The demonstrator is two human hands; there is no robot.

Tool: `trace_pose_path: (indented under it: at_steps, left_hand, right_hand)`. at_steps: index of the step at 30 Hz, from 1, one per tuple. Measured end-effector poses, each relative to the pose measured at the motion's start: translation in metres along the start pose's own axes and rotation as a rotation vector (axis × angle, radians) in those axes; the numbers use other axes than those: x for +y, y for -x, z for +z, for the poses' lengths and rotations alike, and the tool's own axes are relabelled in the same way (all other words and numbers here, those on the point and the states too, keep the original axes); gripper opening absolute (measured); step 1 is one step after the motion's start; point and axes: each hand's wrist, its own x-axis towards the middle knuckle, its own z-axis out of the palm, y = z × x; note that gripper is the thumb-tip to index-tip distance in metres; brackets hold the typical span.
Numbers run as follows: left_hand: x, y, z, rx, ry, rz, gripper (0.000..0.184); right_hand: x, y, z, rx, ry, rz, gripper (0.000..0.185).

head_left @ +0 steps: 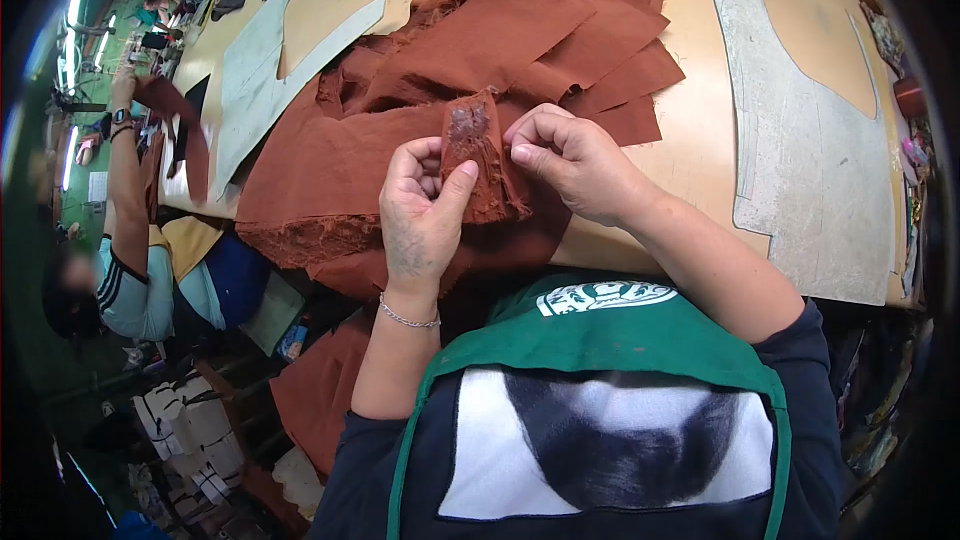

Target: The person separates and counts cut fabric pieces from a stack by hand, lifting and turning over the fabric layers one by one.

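Observation:
My left hand [425, 202] grips a small bundle of rust-brown fabric pieces [484, 185], thumb on top and fingers beneath. A dark, shiny patch marks the bundle's upper end, and its lower and right edges are frayed. Just to the right, my right hand [572, 162] is closed in a pinch by the bundle's edge; whatever lies between its fingertips is too small to make out. Under and beyond both hands spreads a large pile of rust-brown cloth [500, 35], several layers overlapping, with a frayed edge at the left front.
Grey-white pattern sheets lie on the tan table [690, 190]: one curved sheet [815, 190] at right, another [290, 70] at left. A co-worker [135, 280] at far left lifts a strip of brown cloth [185, 125]. White stacked pieces [190, 430] sit below left.

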Motion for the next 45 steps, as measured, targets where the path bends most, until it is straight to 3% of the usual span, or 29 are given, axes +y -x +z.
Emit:
trace_pose_path:
  at_steps: [4,7,13,26,35,42,45]
  left_hand:
    - [0.002,-0.001,0.002,-0.005,-0.053,0.028,0.023]
    - [0.002,-0.001,0.004,-0.017,-0.063,0.04,0.024]
    - [-0.001,0.001,0.005,-0.03,-0.112,0.056,0.025]
    - [-0.001,0.003,0.005,-0.03,-0.174,0.067,0.028]
    - [-0.001,-0.01,0.01,-0.053,-0.262,0.06,0.044]
    - [-0.001,-0.012,0.01,0.077,-0.506,0.247,0.034]
    - [0.005,-0.012,0.004,0.07,-0.459,0.204,0.034]
  right_hand:
    - [0.004,0.0,0.004,0.028,0.08,-0.079,0.01]
    - [-0.001,0.0,0.003,0.056,-0.115,0.087,0.012]
    - [-0.005,0.0,-0.001,0.068,-0.131,0.181,0.017]
    - [0.002,0.0,0.002,0.138,0.042,-0.036,0.014]
    - [0.005,-0.001,0.007,0.137,0.061,-0.167,0.014]
    - [0.009,0.002,0.001,0.166,0.278,-0.242,0.014]
    - [0.005,0.002,-0.004,0.229,0.314,-0.267,0.014]
